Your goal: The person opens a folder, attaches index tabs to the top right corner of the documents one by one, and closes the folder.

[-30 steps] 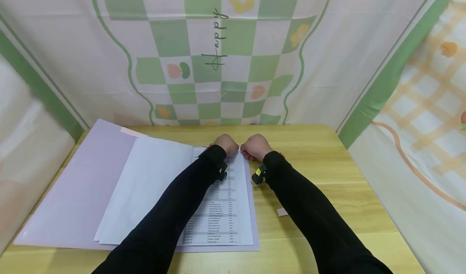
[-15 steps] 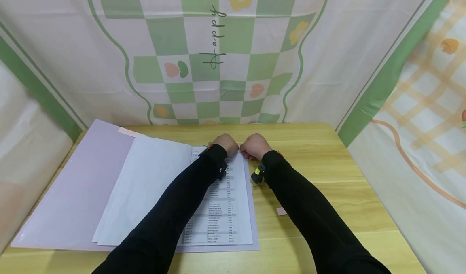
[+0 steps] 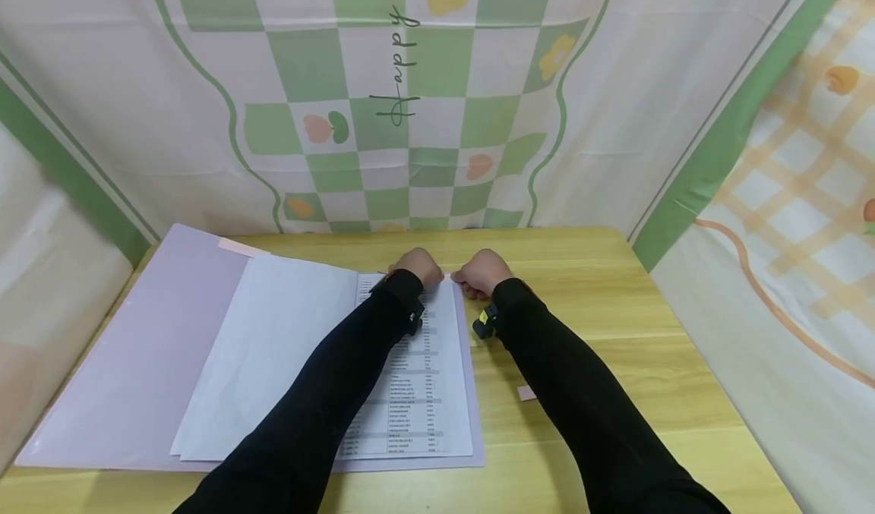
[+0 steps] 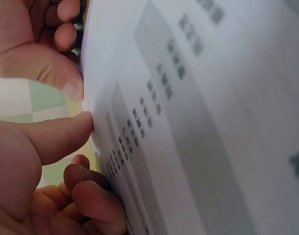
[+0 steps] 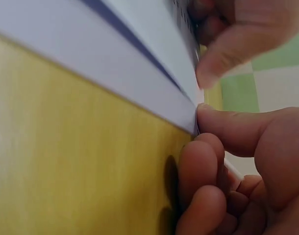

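Table (image 3: 601, 301): wooden, light yellow; carries everything else, so serves as the landmark here.
Folder (image 3: 137, 347): lilac, lying open and flat across the table's left half; right flap showing as a narrow lilac margin under the printed sheet, also seen edge-on in the right wrist view (image 5: 115, 63).
Blank sheet (image 3: 273, 347): white, on the folder, toward the table's left of centre, overlapped by the printed sheet.
Printed sheet (image 3: 427, 377): page of tabled text at the table's middle, far edge pointing to the table's back; edge seen close in the left wrist view (image 4: 154, 147).
Left hand (image 3: 418, 266): at the sheet's far edge near the table's back; fingers curled, thumb tip against the paper edge and fingers beneath it, so grasping the printed sheet by a light pinch.
Right hand (image 3: 481, 271): just beside the left, at the sheet's far right corner; thumb pressed to the corner (image 5: 223, 127), fingers folded on the table underneath, pinching the same sheet's corner.
Pink scrap (image 3: 527, 392): small tab on bare table, right of the folder, apart from both hands.
Doing it well, as judged: keep both pinches shallow and even, separate only the top page from the flap below, lift without creasing the corner, hold wrists low.
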Available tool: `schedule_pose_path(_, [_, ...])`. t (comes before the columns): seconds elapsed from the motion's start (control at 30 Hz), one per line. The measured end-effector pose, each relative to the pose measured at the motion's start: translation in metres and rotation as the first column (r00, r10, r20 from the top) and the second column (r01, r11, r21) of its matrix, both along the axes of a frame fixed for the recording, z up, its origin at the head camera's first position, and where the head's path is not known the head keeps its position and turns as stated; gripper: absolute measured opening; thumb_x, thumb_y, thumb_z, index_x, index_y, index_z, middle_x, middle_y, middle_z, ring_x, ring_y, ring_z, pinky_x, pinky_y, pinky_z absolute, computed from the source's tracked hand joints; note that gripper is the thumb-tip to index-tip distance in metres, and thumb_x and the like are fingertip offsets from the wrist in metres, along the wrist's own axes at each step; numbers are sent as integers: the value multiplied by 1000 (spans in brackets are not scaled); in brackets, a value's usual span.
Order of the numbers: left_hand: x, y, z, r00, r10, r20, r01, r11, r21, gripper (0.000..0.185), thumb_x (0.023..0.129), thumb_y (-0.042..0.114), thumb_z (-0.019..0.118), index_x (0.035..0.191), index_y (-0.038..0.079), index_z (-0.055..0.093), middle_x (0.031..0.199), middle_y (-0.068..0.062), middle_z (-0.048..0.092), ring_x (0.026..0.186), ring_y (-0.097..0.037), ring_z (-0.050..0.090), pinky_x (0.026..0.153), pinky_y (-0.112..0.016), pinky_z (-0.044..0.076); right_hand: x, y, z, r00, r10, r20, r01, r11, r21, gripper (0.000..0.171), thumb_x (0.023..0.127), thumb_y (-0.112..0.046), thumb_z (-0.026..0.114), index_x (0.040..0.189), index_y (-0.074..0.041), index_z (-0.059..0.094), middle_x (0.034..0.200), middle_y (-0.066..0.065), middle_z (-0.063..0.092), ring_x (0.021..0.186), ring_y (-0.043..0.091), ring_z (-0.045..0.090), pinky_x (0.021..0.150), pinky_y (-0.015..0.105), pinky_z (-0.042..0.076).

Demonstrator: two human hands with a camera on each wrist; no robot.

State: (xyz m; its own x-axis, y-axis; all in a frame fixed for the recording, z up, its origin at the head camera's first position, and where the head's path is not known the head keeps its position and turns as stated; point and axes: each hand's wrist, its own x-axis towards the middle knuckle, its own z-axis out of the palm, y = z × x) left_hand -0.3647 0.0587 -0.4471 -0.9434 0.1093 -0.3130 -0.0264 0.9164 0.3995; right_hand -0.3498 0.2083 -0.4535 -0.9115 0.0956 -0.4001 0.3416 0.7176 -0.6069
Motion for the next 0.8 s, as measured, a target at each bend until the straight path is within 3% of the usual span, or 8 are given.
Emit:
schedule_pose_path(0.3, [0, -7, 1, 1000, -7, -2, 7, 998, 60, 24, 91, 27, 69, 100, 5, 71, 104, -8, 65, 90, -26, 57, 83, -42, 46, 0, 12, 1, 999, -34, 31, 35, 998, -46, 33, 93, -23, 71, 70, 0, 69, 62, 7, 62, 49, 16, 55, 47, 27, 45])
schedule_pose_path(0.63, [11, -5, 2, 998, 17, -52, -13, 998, 69, 20, 92, 20, 63, 102, 3, 70, 109, -9, 67, 95, -26, 58, 92, -47, 42, 3, 15, 1, 999, -39, 29, 40, 998, -46, 34, 96, -22, 67, 68, -2, 67, 59, 5, 59, 47, 15, 53, 47, 26, 45])
schedule_pose_path(0.73, [13, -5, 2, 998, -7, -68, 12, 997, 71, 18, 93, 17, 60, 100, 3, 69, 106, -9, 67, 90, -26, 57, 89, -45, 43, 6, 19, 1, 999, -48, 22, 49, 998, -45, 33, 96, -19, 65, 68, -2, 67, 59, 6, 59, 47, 15, 53, 48, 26, 45])
schedule_pose_path(0.8, [14, -6, 3, 992, -80, -93, 85, 995, 46, 16, 94, 13, 58, 96, 1, 69, 101, -10, 66, 85, -25, 55, 85, -42, 46, 10, 22, 2, 999, -37, -4, 37, 998, -41, 33, 96, -15, 62, 66, -1, 66, 58, 6, 58, 46, 16, 52, 48, 25, 44])
